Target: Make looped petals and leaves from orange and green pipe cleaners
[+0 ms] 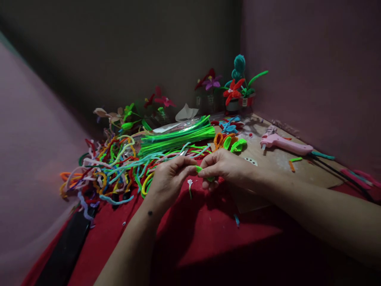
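Note:
A small bright green pipe-cleaner piece [199,169] is held between both hands over the red cloth. My left hand [174,176] pinches its left end between thumb and fingertips. Closed round the right part of the same piece is my right hand [222,169], its fingers curled and partly hiding it. Just below the hands a small white-tipped piece with a green stem [190,188] lies on the red cloth [190,238]. Behind the right hand are green looped pieces [238,145] and orange loops [218,141].
Tangled colourful pipe cleaners [110,171] and a packet of green ones [178,135] lie at left and centre. A pink glue gun [285,143] with a black cable rests on a board [262,165]. Pipe-cleaner flowers [233,91] stand behind. A black object [67,246] lies front left.

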### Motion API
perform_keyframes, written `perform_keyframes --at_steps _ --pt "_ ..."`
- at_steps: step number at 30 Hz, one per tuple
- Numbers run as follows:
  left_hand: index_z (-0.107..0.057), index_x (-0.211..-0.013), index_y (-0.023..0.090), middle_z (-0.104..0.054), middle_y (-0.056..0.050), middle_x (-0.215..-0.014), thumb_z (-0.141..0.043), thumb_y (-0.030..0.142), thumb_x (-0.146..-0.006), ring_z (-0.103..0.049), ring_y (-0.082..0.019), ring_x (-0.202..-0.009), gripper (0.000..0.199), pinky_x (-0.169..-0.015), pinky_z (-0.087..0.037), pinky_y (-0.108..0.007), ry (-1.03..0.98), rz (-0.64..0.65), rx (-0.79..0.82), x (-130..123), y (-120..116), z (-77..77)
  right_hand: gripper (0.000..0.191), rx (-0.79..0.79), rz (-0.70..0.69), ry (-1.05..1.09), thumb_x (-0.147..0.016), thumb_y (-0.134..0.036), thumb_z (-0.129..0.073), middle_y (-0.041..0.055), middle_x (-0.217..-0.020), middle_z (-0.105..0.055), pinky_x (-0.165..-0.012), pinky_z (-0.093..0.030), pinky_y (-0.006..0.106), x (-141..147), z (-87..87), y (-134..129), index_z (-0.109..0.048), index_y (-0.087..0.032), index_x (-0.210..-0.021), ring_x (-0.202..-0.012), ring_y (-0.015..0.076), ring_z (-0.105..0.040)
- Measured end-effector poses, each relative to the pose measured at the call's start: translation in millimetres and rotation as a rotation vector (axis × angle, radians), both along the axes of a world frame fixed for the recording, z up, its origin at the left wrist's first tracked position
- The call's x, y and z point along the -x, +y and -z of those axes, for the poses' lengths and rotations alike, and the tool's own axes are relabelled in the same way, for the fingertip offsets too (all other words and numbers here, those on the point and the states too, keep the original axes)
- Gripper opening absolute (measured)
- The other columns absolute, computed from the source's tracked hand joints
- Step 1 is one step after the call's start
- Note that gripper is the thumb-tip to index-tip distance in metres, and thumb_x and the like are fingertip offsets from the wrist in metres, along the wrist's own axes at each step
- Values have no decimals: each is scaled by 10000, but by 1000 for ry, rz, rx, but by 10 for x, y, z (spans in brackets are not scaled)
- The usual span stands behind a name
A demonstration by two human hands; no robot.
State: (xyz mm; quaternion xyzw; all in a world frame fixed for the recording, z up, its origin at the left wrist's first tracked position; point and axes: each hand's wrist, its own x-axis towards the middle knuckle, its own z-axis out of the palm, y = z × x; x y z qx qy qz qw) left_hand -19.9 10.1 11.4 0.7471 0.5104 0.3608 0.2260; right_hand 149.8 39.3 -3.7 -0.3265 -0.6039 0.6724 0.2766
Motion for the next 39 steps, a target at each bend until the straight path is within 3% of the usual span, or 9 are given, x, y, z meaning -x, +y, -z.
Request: perform_keyframes --at_steps 7,10,15,19,29,34,39 --pt "-688 -734 208 -603 -40 -767 -564 224 -767 -536 -165 -762 129 -684 -415 -284 269 -73 -342 15 -9 -19 109 -107 114 -39 -709 -152 -560 2 -483 -584 -446 -421 202 50 31 -25 -555 -122 -604 -414 85 -526" --pt "-682 -714 202 -608 -21 -691 -589 217 -742 -542 -147 -685 99 -633 -421 -261 122 -109 -181 -25 -33 -40 116 -183 159 -36 -716 -169 -550 3 -504 -584 -478 -428 217 70 63 -53 -558 -131 -607 -445 91 -528" --pt "-629 -701 153 -564 25 -545 -652 260 -681 -501 -89 -442 111 -444 -430 -218 -543 -108 344 -101 -2 8 155 -296 243 10 -732 -194 -546 3 -562 -581 -526 -401 213 102 63 -124 -586 -133 -595 -515 84 -504" --pt "-597 -692 127 -586 18 -566 -685 223 -649 -545 -88 -476 137 -458 -465 -206 -749 -118 400 -151 30 61 151 -141 252 76 -705 -228 -603 -4 -547 -558 -503 -361 211 103 50 -117 -609 -114 -607 -490 70 -456" --pt "-560 -715 140 -583 31 -546 -594 213 -728 -548 -96 -495 81 -533 -476 -223 -574 -178 237 -240 -28 51 303 215 111 259 -547 -350 -763 26 -594 -612 -572 -420 246 106 133 -49 -659 -83 -645 -529 93 -538" --pt "-550 -696 140 -570 32 -592 -589 203 -725 -539 -87 -542 79 -548 -457 -200 -467 -180 171 -235 -36 50 321 171 80 171 -553 -378 -758 15 -555 -601 -506 -411 228 104 97 -48 -649 -85 -628 -472 78 -510" --pt "-545 -695 143 -570 34 -577 -593 214 -719 -549 -92 -510 89 -525 -453 -208 -484 -172 200 -245 -31 -9 265 98 113 78 -659 -318 -686 4 -473 -572 -433 -391 195 110 48 -59 -584 -99 -549 -409 71 -498"
